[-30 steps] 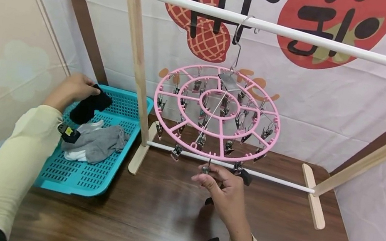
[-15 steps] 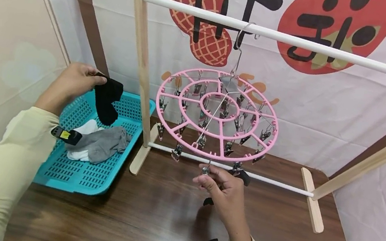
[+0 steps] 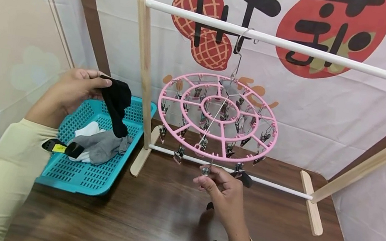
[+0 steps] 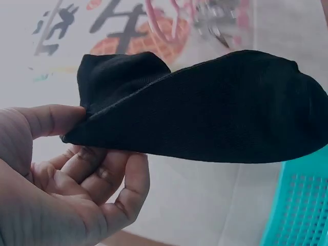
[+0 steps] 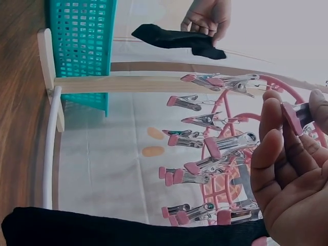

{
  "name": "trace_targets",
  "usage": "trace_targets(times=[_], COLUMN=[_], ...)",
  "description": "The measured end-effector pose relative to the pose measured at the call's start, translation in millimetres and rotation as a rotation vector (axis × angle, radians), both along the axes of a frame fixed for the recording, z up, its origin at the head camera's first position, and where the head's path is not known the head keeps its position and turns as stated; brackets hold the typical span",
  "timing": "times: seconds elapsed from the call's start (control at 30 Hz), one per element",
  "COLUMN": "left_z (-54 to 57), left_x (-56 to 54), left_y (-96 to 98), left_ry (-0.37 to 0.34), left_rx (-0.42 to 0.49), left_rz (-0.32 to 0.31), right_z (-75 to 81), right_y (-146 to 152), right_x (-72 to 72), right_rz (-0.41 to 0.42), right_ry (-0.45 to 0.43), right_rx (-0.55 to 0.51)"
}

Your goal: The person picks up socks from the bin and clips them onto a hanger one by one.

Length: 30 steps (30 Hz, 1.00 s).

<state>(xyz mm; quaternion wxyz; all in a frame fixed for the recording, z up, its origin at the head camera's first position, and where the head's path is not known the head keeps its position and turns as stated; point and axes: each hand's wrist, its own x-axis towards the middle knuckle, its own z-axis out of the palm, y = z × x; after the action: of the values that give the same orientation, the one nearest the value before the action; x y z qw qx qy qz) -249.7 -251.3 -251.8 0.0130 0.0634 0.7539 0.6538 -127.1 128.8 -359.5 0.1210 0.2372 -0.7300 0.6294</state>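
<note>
In the head view my left hand (image 3: 74, 93) pinches a black sock (image 3: 118, 102) by its cuff, above the basket. The left wrist view has this sock (image 4: 215, 113) stretching away from thumb and fingers. My right hand (image 3: 225, 191) pinches a metal clip (image 3: 205, 171) at the near rim of the round pink clip hanger (image 3: 223, 158). Pink tips show on that clip (image 5: 293, 118) in the right wrist view. A second black sock (image 5: 128, 228) extends from the hanger beside the right hand; the head view mostly hides it behind that hand.
A turquoise basket (image 3: 64, 178) on the left holds a grey sock (image 3: 104, 151) and white socks (image 3: 89, 129). The hanger hooks over a white rail (image 3: 302, 49) on wooden posts (image 3: 144, 66). Several other clips dangle from its rings. A lower white bar (image 3: 281, 187) crosses near the wooden surface (image 3: 146, 222).
My left hand has lifted the black sock up from the basket and shifted it slightly right, so it now hangs down from the fingers. The right hand stays at its clip.
</note>
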Motion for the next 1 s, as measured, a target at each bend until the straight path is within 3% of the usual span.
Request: trace_targets(times=[0.27, 0.37, 0.5, 0.8, 1.0], left_z=[0.6, -2.5, -5.9, -13.3, -23.8], left_x=[23.0, 31.8, 43.7, 63.4, 72.6], left_y=[18.2, 28.0, 42.1, 67.7, 83.2], left_ry=[0.019, 0.032, 0.061, 0.074, 0.08], left_rx=[0.201, 0.222, 0.199, 0.058, -0.024], left_rz=[-0.215, -0.243, -0.268, -0.404, -0.424], right_z=[-0.3, 1.1, 4.1, 2.6, 4.2], right_y=[1, 1, 3, 3, 1], right_x=[-0.7, -0.2, 0.5, 0.0, 0.6], right_rz=[-0.036, -0.037, -0.033, -0.046, -0.079], right_ry=[0.037, 0.041, 0.032, 0.017, 0.026], right_rx=[-0.001, -0.002, 0.008, -0.004, 0.015])
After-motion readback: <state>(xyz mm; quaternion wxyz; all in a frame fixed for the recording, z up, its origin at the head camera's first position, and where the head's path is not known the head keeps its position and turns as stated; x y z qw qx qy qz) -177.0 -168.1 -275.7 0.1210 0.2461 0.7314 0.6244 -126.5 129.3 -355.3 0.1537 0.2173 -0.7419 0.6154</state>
